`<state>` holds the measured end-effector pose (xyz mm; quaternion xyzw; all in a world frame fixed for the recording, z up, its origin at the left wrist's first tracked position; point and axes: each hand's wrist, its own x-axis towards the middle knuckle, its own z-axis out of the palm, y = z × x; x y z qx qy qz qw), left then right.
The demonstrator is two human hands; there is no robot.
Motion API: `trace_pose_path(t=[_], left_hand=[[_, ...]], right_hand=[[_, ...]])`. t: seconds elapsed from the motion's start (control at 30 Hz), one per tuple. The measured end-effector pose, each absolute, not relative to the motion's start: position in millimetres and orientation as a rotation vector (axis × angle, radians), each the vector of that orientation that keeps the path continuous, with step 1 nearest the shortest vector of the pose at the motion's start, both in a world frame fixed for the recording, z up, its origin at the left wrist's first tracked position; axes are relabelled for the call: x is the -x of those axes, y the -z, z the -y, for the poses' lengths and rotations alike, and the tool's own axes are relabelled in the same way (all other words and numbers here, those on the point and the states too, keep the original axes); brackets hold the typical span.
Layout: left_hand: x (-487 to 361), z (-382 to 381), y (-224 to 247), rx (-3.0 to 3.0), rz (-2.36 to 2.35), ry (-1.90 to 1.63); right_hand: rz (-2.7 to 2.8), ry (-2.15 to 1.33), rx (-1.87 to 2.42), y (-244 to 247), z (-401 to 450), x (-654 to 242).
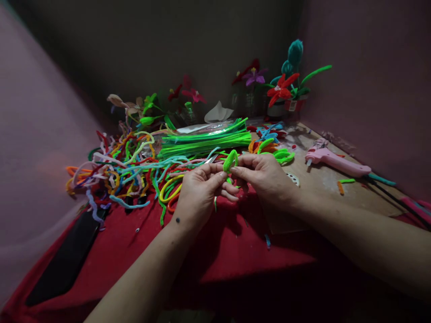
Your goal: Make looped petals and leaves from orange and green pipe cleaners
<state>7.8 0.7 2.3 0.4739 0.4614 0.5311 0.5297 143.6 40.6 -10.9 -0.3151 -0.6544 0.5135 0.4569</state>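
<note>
Between my two hands, above the red cloth, is a bright green pipe cleaner [230,160] bent into a narrow loop standing upright. My left hand [205,186] pinches its lower part between thumb and forefinger, the other fingers loosely curled. From the other side my right hand [264,176] pinches the same loop near its base. Fingers partly cover its lower end. Just behind my left hand, the blades of scissors [211,159] show among loose pipe cleaners. Shaped green loops [283,156] lie beyond my right hand.
Tangled coloured pipe cleaners [111,172] fill the left side, beside a black flat object [63,258]. A packet of green pipe cleaners [205,141] lies at the back. A pink glue gun [340,161] rests on the board [313,193] at right. Pipe-cleaner flowers [283,89] stand behind.
</note>
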Motion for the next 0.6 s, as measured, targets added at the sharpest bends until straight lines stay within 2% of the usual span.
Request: trace_pose_path(t=[0.3, 0.6], left_hand=[[-6, -4, -2, -1.081, -1.076, -1.272], [-7, -1, -3, -1.159, -1.174, -1.172]], right_hand=[[1.474, -1.667, 0.707, 13, -46, -148], [1.334, -1.515, 0.643, 13, -56, -150]])
